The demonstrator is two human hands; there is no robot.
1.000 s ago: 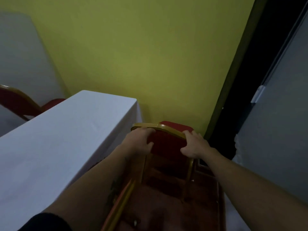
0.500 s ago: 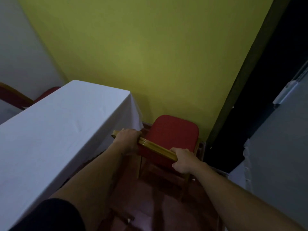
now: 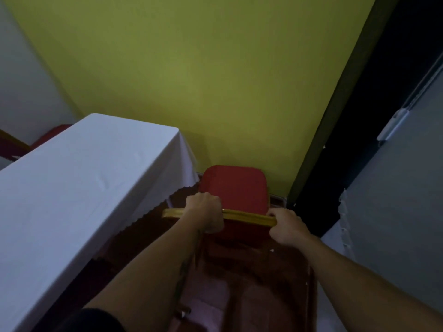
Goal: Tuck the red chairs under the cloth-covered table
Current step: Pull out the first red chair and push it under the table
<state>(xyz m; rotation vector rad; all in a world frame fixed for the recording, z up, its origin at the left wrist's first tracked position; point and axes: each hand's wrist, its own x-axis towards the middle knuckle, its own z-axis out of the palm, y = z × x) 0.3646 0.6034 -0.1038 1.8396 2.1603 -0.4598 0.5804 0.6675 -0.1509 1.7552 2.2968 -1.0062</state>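
A red chair [image 3: 233, 188] with a gold frame stands upright on the floor, right of the table's far corner and close to the yellow wall. My left hand [image 3: 206, 213] grips the gold top rail of its backrest near the middle. My right hand [image 3: 286, 226] grips the rail's right end. The table under a white cloth [image 3: 79, 188] fills the left side; its scalloped hem hangs just left of the chair. A second red chair [image 3: 48, 137] shows partly behind the table's far left edge.
The yellow wall [image 3: 203, 80] is right behind the chair. A dark doorway [image 3: 354, 140] and a grey door [image 3: 402, 188] stand to the right. Reddish-brown floor [image 3: 251, 295] lies between me and the chair.
The chair has gone from tipped toward me to upright, its seat now in full view. It has turned so the backrest rail lies almost level, and both hands have kept their hold.
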